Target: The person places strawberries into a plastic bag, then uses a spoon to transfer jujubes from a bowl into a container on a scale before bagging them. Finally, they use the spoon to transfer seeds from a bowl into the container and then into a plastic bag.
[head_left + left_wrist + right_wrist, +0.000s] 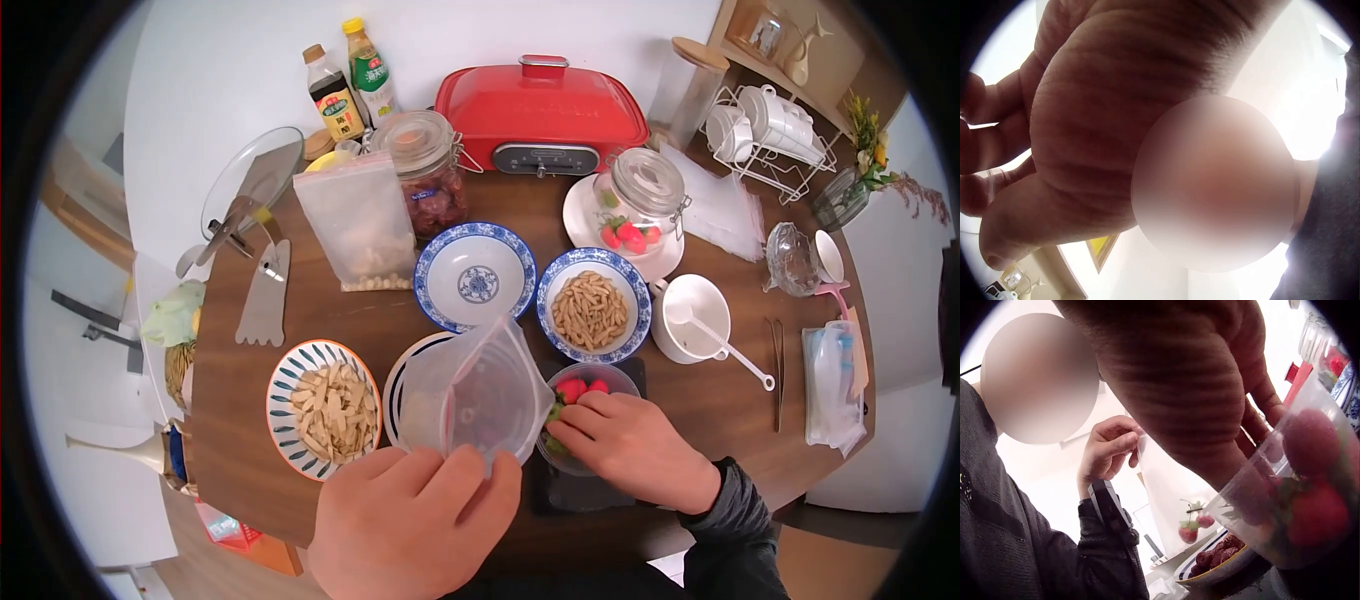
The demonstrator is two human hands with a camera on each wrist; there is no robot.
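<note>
- If I let the plastic bag (pixel 485 385) sag, its mouth could fold and block fruit
- Too hard a squeeze could bruise the strawberries (pixel 571 389)
- My left hand (pixel 415 525) pinches the bag's rim
- Strawberries sit in the tub (pixel 626 383), under my right hand's (pixel 645 452) fingers; whether one is gripped, I can't tell

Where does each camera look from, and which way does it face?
Head: worn there, facing forward, down at the table; left hand, right hand show.
Left wrist: worn there, facing the left palm and fingers.
Right wrist: worn there, facing the plastic tub; both hands, left sleeve show.
Head and right wrist share the strawberries and plastic bag.
</note>
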